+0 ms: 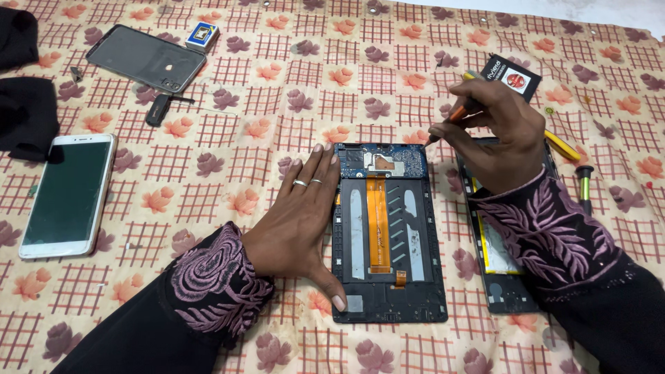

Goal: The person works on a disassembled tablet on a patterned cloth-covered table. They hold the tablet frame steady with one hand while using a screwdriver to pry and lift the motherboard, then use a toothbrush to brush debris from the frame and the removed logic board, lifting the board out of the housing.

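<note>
Clearly, the opened black tablet frame with an orange ribbon cable (pixel 388 232) lies lengthwise away from the person, the left hand (pixel 298 221) spread flat on its left edge and the right hand (pixel 495 131) pinching an orange-handled screwdriver (pixel 450 119) at its top right corner.

Left hand (pixel 299 221) lies flat against the opened tablet (pixel 388 232) on the floral cloth (pixel 228 138); right hand (pixel 495 131) pinches an orange-handled screwdriver (pixel 450 119) at its top corner.

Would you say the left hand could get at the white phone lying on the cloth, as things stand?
Probably yes: the left hand lies flat beside the opened tablet, holding nothing, and only bare patterned cloth lies between it and the white phone.
</note>
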